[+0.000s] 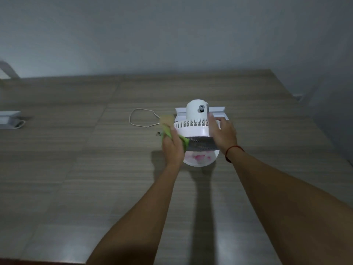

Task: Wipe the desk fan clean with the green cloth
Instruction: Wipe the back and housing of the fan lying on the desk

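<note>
Hands, 2: left hand [172, 148] grips the bunched cloth [165, 131] against the left rim of the fan [193, 129]; right hand [222, 132] lies with fairly straight fingers on the right side, holding nothing. Fan: white plastic, probably light and liable to slide or tip, with thin grille ribs; best braced at the solid rim or motor housing. Position: mid-table [76, 169], between both hands, cord [141, 119] trailing left.

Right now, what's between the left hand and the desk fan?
The green cloth: the left hand holds it against the left rim of the desk fan, as the head view shows.
</note>
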`<state>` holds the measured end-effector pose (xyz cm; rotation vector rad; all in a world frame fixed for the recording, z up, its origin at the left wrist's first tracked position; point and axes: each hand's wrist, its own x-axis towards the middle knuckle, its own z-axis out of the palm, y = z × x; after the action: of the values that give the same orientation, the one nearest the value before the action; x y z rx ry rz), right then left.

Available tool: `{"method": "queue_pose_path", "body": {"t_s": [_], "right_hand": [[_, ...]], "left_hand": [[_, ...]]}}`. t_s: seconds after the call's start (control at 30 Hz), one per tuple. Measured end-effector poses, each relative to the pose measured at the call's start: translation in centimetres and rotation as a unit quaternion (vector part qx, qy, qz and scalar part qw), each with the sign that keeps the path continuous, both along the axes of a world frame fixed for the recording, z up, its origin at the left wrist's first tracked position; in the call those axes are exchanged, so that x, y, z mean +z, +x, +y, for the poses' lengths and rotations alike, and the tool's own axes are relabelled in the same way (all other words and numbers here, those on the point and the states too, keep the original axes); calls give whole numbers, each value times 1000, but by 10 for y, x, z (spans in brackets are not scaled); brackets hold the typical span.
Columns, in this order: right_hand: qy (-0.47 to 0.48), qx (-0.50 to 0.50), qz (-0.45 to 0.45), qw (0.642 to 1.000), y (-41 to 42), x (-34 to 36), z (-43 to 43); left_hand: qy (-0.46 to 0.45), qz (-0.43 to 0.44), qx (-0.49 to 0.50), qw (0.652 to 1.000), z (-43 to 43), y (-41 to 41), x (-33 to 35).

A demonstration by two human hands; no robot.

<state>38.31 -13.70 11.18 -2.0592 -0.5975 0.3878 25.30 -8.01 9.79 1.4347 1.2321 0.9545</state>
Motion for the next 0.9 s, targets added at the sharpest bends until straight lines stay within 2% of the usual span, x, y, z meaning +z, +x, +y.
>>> {"method": "queue_pose_path", "body": {"t_s": [0.1, 0.17, 0.23, 0.33, 0.4, 0.43, 0.47, 0.53, 0.6, 0.63, 0.73, 0.83, 0.9], "right_hand": [[75, -6, 121, 990, -1, 15, -6], [126, -6, 206, 970, 1, 20, -12], [139, 19, 250, 958, 3, 25, -18], [151, 74, 300, 939, 6, 31, -24], [152, 98, 318, 931, 9, 32, -27], [148, 99, 326, 929, 10, 33, -30], [137, 103, 325, 930, 11, 33, -32], [121, 103, 290, 944, 7, 33, -37], [143, 81, 243, 956, 2, 27, -38], [154, 68, 227, 959, -1, 26, -37], [169, 7, 169, 971, 1, 20, -36], [124, -73, 88, 986, 9, 14, -40], [100, -77, 61, 990, 2, 14, -37]], "left_hand": [[189, 63, -58, 978, -15, 13, -4], [247, 89, -86, 961, -31, 22, 5], [285, 107, -132, 943, -48, 30, 18], [359, 213, -145, 897, -55, 43, 19], [357, 284, -182, 871, -53, 46, 18], [342, 287, -216, 868, -50, 45, 18], [322, 263, -251, 874, -47, 41, 21], [269, 156, -280, 909, -39, 29, 28], [221, 64, -237, 944, -33, 15, 33], [203, 52, -205, 956, -30, 10, 34], [170, 74, -130, 974, -15, 3, 33], [142, 105, -142, 974, 2, 3, 25], [153, 136, -155, 966, 9, 5, 19]]}}
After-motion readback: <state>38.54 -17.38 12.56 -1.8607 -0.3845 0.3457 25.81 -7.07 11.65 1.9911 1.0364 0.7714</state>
